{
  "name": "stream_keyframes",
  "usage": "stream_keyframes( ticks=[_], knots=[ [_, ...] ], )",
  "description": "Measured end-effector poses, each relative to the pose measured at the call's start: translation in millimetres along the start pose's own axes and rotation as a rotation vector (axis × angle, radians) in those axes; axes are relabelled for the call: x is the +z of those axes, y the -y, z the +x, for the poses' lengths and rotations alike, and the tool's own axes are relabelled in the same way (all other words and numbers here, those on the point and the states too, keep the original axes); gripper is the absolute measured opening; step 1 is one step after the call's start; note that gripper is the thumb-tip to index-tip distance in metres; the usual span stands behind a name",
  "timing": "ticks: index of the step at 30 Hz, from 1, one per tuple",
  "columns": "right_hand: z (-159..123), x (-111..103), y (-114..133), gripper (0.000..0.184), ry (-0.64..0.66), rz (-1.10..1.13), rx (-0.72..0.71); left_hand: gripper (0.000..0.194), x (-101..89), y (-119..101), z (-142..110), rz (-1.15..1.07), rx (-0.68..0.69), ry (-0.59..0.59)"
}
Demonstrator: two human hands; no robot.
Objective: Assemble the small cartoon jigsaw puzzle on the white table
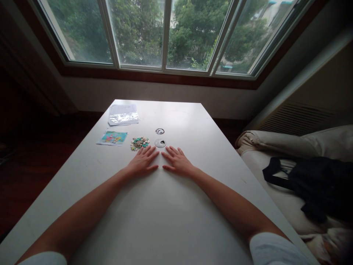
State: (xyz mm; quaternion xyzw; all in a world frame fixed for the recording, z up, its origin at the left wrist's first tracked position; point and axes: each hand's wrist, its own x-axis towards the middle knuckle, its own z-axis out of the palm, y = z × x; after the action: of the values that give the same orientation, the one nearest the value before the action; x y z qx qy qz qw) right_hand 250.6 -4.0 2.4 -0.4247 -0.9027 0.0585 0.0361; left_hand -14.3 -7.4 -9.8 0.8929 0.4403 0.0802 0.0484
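Note:
My left hand (142, 162) lies flat on the white table (165, 217), palm down with its fingers spread. Just beyond its fingertips is a heap of small jigsaw puzzle pieces (139, 143) in teal, yellow and bare-wood tones. My right hand (178, 161) rests palm down too, fingers apart, holding nothing. Between and slightly beyond both hands sits a round grommet (160, 143) with a dark opening. Farther back is a second round fitting (160, 131), perhaps a hole in the tabletop. A colourful picture sheet (113, 138) lies left of the puzzle pieces.
Clear plastic packaging with papers (123, 115) lies at the table's far left. Beyond the table is a wide window (165, 36) with trees outside. On the right, a pale sofa (275, 147) bears a dark cloth bag or garment (322, 184).

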Motion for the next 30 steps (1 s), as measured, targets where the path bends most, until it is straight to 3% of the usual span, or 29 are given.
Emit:
stream_keyframes(
  ticks=[30],
  knots=[
    [0.5, 1.4, 0.0, 0.077, -0.005, 0.0, 0.004, 0.072, 1.2, 0.2, 0.6, 0.021, -0.004, 0.005]
  ],
)
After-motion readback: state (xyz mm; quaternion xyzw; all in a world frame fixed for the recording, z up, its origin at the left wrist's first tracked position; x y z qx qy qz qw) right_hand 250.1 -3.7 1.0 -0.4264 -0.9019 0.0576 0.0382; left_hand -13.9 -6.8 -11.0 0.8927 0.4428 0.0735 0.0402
